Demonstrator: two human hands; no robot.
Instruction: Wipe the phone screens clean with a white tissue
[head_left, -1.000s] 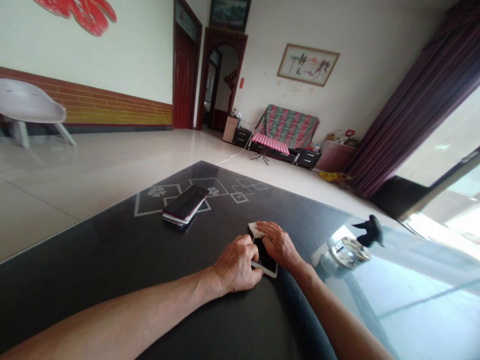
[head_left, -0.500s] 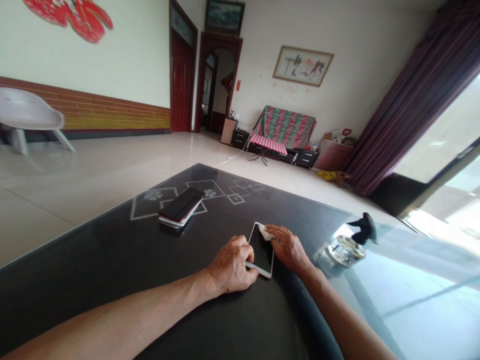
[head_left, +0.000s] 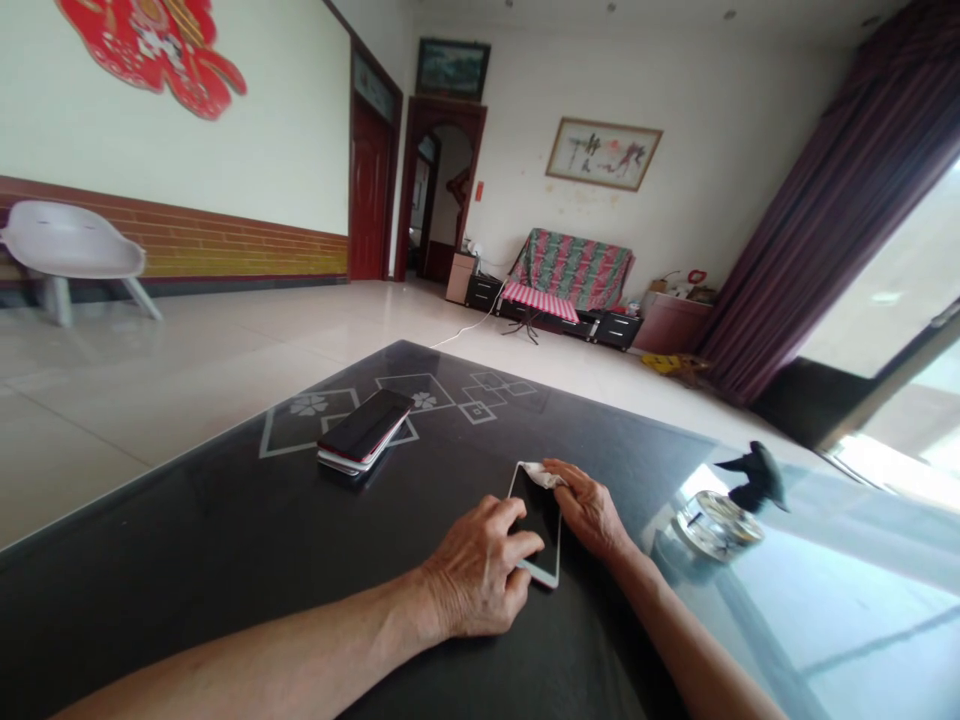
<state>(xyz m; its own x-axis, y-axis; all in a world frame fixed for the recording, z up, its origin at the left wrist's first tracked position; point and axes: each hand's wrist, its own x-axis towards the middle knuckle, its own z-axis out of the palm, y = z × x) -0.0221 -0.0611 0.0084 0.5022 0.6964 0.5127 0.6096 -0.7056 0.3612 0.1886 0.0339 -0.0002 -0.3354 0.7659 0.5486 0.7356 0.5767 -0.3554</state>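
A white-edged phone (head_left: 541, 527) with a dark screen lies flat on the black glass table (head_left: 225, 540). My left hand (head_left: 480, 575) rests at its near left corner, fingers curled onto the phone, pinning it down. At the phone's far right edge my right hand (head_left: 592, 510) presses a small white cloth (head_left: 541, 474) against the screen's top corner, fingers closed on the cloth.
A stack of two or three phones (head_left: 364, 430), the top one dark red, lies further back on the left. A round metal ashtray (head_left: 716, 520) with a dark bird figure (head_left: 754, 478) stands at the right. Beyond are tiled floor, a white chair (head_left: 71, 250) and a covered sofa (head_left: 574, 270).
My right hand with the cloth slid from over the screen's middle to the phone's far right corner, uncovering the screen. My left hand shifted a little further onto the phone.
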